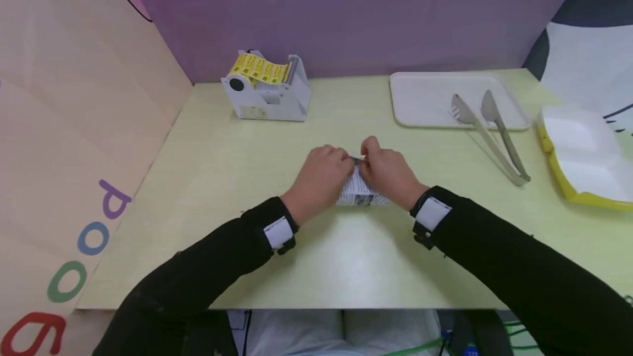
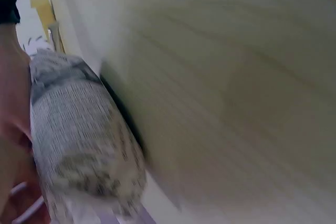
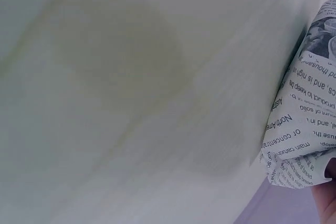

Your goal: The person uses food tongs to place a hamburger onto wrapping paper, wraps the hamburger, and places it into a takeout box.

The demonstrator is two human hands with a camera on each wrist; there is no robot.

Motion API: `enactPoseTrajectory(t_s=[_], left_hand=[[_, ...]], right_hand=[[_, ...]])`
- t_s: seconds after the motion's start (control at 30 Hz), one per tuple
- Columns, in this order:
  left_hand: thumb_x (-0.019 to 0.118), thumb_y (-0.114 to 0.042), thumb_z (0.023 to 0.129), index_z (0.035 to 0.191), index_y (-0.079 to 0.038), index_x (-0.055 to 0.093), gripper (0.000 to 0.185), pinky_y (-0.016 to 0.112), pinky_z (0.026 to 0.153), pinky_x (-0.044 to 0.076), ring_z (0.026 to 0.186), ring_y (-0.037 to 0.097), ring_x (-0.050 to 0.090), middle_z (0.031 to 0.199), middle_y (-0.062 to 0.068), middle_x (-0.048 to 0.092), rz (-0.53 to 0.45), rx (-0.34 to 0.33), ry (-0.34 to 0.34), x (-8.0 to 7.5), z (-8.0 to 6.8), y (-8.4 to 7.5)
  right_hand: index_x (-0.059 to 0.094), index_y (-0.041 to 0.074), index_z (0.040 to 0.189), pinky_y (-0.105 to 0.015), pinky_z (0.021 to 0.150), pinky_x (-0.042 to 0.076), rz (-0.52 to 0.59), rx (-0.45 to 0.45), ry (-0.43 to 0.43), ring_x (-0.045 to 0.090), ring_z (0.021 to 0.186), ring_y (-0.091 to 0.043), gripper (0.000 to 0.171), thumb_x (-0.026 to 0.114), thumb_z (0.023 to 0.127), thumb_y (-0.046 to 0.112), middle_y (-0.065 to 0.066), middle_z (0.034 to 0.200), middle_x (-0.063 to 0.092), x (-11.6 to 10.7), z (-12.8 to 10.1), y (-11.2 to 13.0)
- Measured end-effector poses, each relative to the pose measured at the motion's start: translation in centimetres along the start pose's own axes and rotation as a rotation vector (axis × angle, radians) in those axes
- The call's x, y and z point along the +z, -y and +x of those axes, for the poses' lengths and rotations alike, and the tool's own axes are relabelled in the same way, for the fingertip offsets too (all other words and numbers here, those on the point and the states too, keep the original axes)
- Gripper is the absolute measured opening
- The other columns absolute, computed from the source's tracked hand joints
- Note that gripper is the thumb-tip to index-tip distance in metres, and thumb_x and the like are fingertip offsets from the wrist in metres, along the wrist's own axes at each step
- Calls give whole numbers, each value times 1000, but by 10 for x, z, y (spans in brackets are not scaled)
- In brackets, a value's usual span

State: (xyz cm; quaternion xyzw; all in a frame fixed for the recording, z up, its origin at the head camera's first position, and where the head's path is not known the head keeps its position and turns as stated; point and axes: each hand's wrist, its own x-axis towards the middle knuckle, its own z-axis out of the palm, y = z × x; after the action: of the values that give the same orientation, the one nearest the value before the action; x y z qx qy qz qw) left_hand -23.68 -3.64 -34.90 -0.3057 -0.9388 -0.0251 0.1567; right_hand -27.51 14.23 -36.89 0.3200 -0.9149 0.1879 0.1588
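Observation:
A bundle wrapped in newsprint-patterned paper [image 1: 357,187] lies on the table between the two hands; whatever it wraps is hidden. My left hand [image 1: 321,179] grips its far left side, fingers curled over the paper. From the right, my right hand [image 1: 390,173] pinches the paper's far edge between thumb and fingers. In the left wrist view the bundle [image 2: 84,129] looks thick and rounded, with a crumpled end. Printed text and a dark picture show on the wrapped paper [image 3: 304,108] in the right wrist view, where its end is folded in near the fingertips.
A white label dispenser [image 1: 269,95] with a yellow sticker roll stands at the back left. Metal tongs [image 1: 499,139] lean on a white tray [image 1: 420,100] at the back right. An open yellow-and-white food box [image 1: 568,172] sits at the right edge. A purple partition [image 1: 336,21] rises behind.

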Motion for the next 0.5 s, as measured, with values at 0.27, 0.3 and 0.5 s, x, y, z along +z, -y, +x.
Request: enactPoseTrajectory(t_s=[0.27,0.3,0.5], left_hand=[[46,-30,104,124,3,55,39,33,97,46,118,25,53,125,15,57,150,159,80,8,6,-14],[46,-30,104,126,4,53,42,33,99,45,121,26,51,127,16,55,133,155,87,9,6,-14],[43,-34,104,139,10,41,57,37,103,42,129,30,45,138,21,47,147,108,120,14,0,-16]], right_hand=[[42,2,100,-33,43,38,-21,11,45,45,45,-20,14,54,97,10,-6,57,46,-2,0,-1],[43,1,100,-34,43,39,-16,21,51,46,45,-20,14,53,98,11,-6,57,47,-3,0,-1],[50,-1,102,-34,49,41,118,114,165,49,51,-20,15,55,98,12,-9,61,55,-13,11,-8]])
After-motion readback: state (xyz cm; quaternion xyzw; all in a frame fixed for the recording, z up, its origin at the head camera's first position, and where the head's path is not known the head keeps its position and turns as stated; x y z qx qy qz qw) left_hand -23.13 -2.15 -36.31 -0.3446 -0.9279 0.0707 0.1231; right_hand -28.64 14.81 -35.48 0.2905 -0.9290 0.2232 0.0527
